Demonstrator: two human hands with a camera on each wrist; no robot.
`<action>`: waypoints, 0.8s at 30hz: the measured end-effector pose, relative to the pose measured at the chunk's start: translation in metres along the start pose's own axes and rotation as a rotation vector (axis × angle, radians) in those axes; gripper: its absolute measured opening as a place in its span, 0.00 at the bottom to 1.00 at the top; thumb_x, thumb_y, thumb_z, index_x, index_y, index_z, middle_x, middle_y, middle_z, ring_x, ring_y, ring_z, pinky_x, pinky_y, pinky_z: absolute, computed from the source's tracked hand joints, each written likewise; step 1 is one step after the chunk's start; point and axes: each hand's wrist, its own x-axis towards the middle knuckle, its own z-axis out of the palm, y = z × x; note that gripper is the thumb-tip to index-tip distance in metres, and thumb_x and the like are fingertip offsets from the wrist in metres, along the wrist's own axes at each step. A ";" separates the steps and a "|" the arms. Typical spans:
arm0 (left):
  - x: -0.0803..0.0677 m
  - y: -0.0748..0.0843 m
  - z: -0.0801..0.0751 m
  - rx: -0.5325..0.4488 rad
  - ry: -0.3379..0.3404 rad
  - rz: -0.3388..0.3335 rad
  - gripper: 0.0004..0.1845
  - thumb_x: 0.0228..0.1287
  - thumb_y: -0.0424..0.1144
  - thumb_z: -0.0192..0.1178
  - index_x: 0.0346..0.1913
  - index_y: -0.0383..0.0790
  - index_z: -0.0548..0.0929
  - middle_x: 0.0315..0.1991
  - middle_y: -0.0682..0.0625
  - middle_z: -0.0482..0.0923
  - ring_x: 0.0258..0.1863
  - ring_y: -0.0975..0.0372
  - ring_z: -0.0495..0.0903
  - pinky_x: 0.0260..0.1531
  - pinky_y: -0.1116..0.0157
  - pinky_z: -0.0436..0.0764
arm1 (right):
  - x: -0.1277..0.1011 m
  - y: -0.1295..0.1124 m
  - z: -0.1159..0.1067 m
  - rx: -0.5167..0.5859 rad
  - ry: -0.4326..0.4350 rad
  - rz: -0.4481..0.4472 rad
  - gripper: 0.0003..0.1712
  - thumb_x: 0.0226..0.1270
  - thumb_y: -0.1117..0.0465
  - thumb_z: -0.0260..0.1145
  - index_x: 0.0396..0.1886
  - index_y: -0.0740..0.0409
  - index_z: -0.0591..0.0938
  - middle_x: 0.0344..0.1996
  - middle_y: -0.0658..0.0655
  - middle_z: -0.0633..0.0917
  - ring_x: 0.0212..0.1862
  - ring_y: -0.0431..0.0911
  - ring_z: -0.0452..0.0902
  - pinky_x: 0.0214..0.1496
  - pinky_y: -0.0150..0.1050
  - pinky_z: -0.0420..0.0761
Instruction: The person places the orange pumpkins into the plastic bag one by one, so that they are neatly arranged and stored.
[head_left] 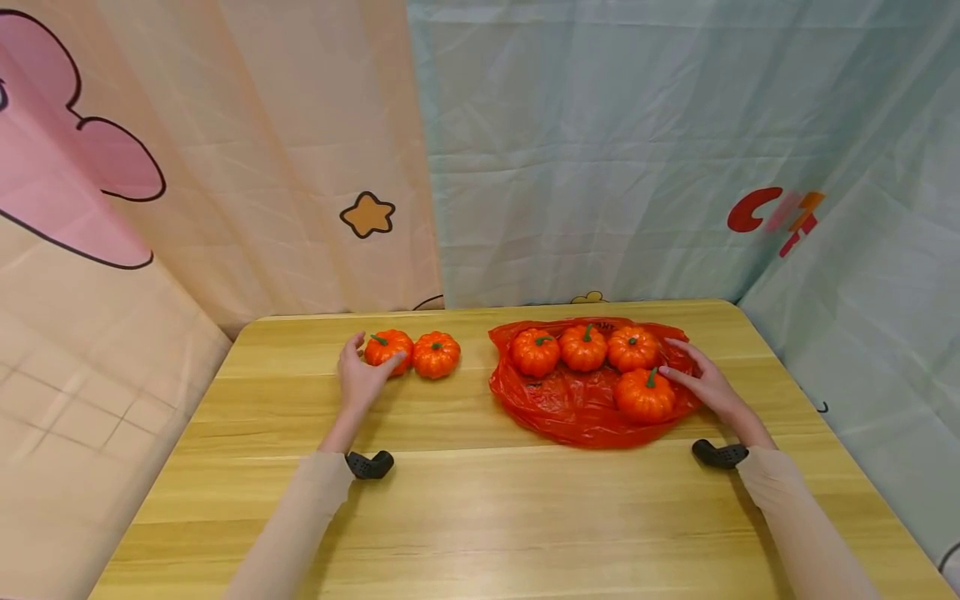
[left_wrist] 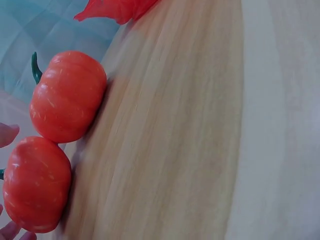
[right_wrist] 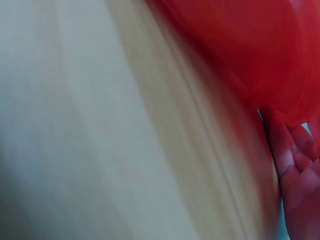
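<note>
Two small orange pumpkins stand side by side at the table's back left. My left hand [head_left: 360,375] is around the left pumpkin [head_left: 387,346], thumb at its front right and fingers at its far left side. Just right of it, touching, is the second pumpkin [head_left: 437,356]. My right hand [head_left: 708,385] is at the right edge of a red plastic bag [head_left: 562,423], its thumb and fingers spread apart. The thumb tip is right by the front pumpkin [head_left: 643,398] on the bag. In the right wrist view the bag [right_wrist: 250,45] partly covers the fingers [right_wrist: 281,145].
Three more pumpkins, among them the middle one [head_left: 582,348], sit in a row along the bag's back. The wooden table [head_left: 480,517] ends at the back against a printed curtain [head_left: 570,150]. Black devices [head_left: 367,465] are worn at both wrists.
</note>
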 end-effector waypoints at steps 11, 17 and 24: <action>0.013 -0.010 -0.003 -0.032 -0.115 -0.018 0.43 0.51 0.43 0.73 0.67 0.32 0.64 0.66 0.36 0.66 0.64 0.46 0.67 0.65 0.51 0.69 | 0.000 0.001 0.000 0.016 -0.002 -0.015 0.37 0.72 0.52 0.58 0.74 0.59 0.56 0.70 0.70 0.59 0.53 0.22 0.59 0.49 0.12 0.64; 0.014 -0.011 -0.005 -0.013 -0.136 -0.038 0.43 0.52 0.44 0.72 0.67 0.31 0.64 0.67 0.36 0.64 0.65 0.46 0.66 0.66 0.51 0.67 | 0.000 0.001 0.002 0.025 0.001 -0.015 0.37 0.71 0.52 0.58 0.74 0.59 0.57 0.70 0.70 0.59 0.52 0.20 0.60 0.49 0.12 0.64; 0.014 -0.009 -0.001 -0.043 -0.105 -0.043 0.43 0.50 0.42 0.73 0.66 0.30 0.65 0.66 0.35 0.65 0.65 0.46 0.67 0.66 0.52 0.68 | 0.001 0.001 0.000 -0.002 0.004 -0.010 0.37 0.72 0.51 0.58 0.74 0.57 0.56 0.71 0.70 0.58 0.65 0.46 0.61 0.50 0.11 0.61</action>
